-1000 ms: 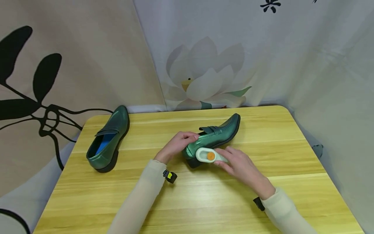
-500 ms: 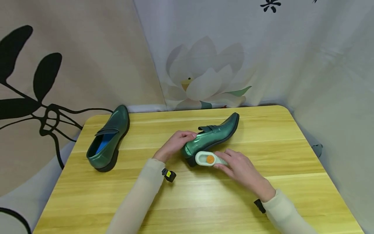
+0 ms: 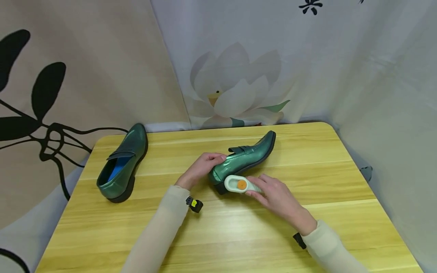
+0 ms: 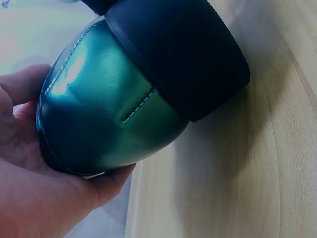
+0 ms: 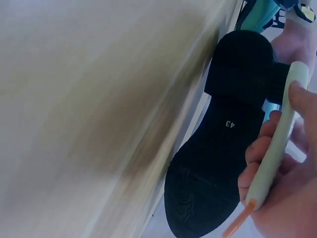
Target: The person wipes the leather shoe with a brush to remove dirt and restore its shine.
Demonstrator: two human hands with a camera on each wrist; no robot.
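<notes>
My left hand (image 3: 204, 166) grips a green loafer (image 3: 235, 163) by its opening at the heel end. In the left wrist view, the thumb and fingers wrap round the heel counter, and the black heel (image 4: 183, 59) faces right. The loafer tilts on its side, and its black sole (image 5: 213, 148), marked 43, shows in the right wrist view. My right hand (image 3: 274, 195) holds a pale-handled brush (image 3: 235, 184) with an orange spot between thumb and fingers. Dark bristles (image 5: 278, 83) meet the shoe's side near the heel. The exact contact is partly hidden.
A second green loafer (image 3: 124, 163) with a blue insole stands at the table's left side. The wooden table (image 3: 211, 242) has rounded far corners, with a patterned curtain (image 3: 239, 76) hanging behind it. Black straps with small devices sit at both wrists.
The brush has slid slightly down the shoe's side toward the sole and heel. My left hand keeps its grip on the loafer. The whole head view has shifted a little.
</notes>
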